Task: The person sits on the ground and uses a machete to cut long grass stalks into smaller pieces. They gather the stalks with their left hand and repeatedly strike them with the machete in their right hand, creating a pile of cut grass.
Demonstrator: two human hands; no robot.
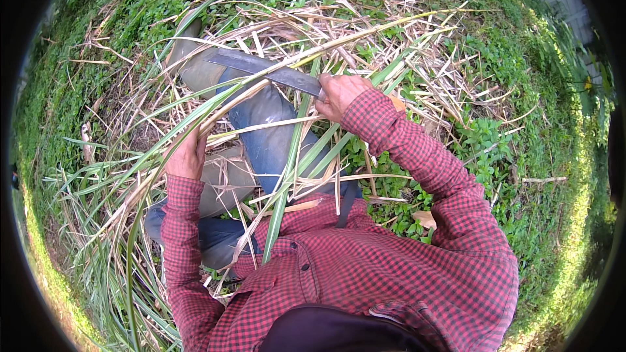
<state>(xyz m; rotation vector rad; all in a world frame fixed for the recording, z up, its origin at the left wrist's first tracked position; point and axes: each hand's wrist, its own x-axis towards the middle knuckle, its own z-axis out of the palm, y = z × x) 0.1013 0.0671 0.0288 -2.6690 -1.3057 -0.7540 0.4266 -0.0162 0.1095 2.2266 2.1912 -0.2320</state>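
My right hand (343, 94) grips a machete, its dark, broad blade (261, 68) pointing left above my legs. A long yellow-green stalk (365, 32) crosses the blade and runs toward the upper right. Fingers of my left hand (186, 155) are wrapped round the lower part of this stalk and its long leaves; it looks like sugarcane. Where the blade meets the stalk, I cannot tell whether they touch. Loose green leaf blades (297, 163) and dry strips lie across my lap. The machete's handle is mostly hidden in my fist.
I sit low, with my blue-trousered leg (264, 124) and a muddy boot (199, 68) close under the blade. Dry cut leaves (443, 81) litter the ground ahead and to the right. A heap of long green leaves (124, 221) lies at left, with low green plants (489, 143) at right.
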